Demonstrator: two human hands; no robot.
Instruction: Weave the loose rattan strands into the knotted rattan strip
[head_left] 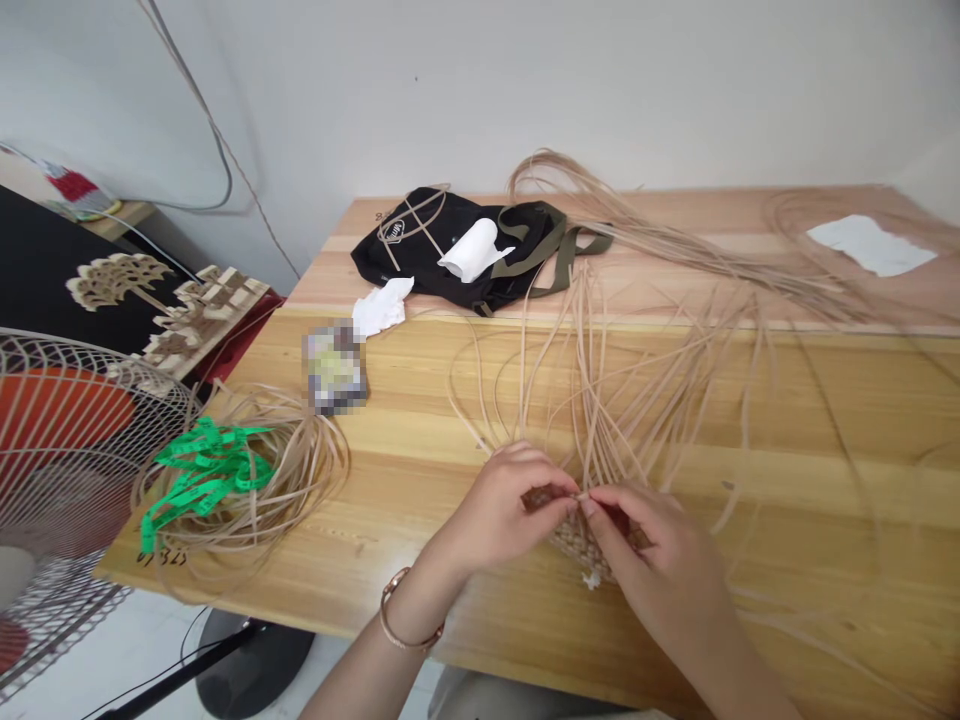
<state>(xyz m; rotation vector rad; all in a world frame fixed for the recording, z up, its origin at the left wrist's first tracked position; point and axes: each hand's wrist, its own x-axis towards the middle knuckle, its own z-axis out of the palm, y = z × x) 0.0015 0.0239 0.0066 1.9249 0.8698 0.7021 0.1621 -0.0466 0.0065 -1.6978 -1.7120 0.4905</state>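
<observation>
Just above the woven piece [576,545], both hands are working fingertip to fingertip. Left hand [517,500] is pinching between thumb and forefinger; right hand [667,550] is closing the same way on a short bit of strand [582,497]. Whether both are gripping one strand or two: cannot tell.

Handling, as judged: grip is calling for light, close pinches, one side anchoring near the weave while the other is drawing evenly. A hard tug would be risking a kink or a loosened row; twisting would be spoiling the flat lie.

Beyond the piece, loose strands [592,400] are fanning over the bench [420,440], several crossing. Separating them before pulling would be sparing snags. Farther beyond, a black bag [431,275] is lying with a white paper roll [472,250] on top; a strand bundle [675,245] is trailing to its right. Well left of the piece, a green tape measure [214,470] is resting on a coil of strands [300,480], a fan [67,450] standing beyond that.
</observation>
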